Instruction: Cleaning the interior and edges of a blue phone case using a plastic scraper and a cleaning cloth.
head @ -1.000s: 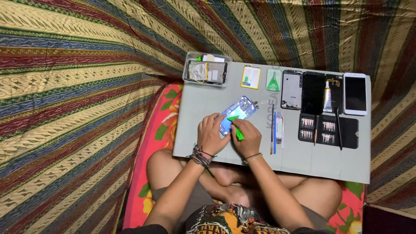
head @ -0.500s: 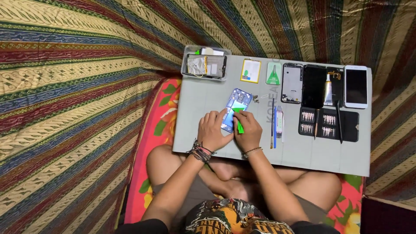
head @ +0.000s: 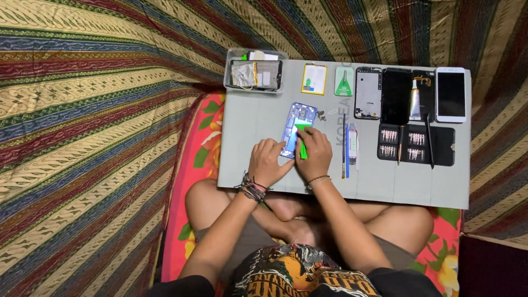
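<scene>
An opened blue smartphone body (head: 297, 126), with its back removed and internals exposed, is laid flat on a pale grey work mat (head: 247, 126) that is supported across the crossed legs of a seated person. The phone is positioned in the left-centre area of the mat, slightly tilted.

The lower left edge of the phone is steadied by the left hand (head: 268, 163); the fingers are curled loosely against the phone's edge. A bundle of cord bracelets is worn on the left wrist. A bright green flat plastic pry tool (head: 302, 144) is gripped by the right hand (head: 313, 154), with the fingers closed around it and its tip laid on the lower part of the phone body.

Just to the right of the right hand, a thin blue-handled tool (head: 345, 144) and a pale tweezer-like tool (head: 353, 144) are laid lengthwise. Further right, an open black case of screwdriver bits (head: 415, 145) is placed.

Along the far edge of the mat the following are arranged, left to right: a clear plastic tray (head: 255, 73) holding phone parts, a yellow-edged flat battery (head: 314, 78), a small green card (head: 344, 81), a bare phone frame (head: 368, 92), a black screen panel (head: 396, 94) and a white smartphone (head: 450, 94). Striped patterned cloth (head: 99, 121) is spread around the work area.
</scene>
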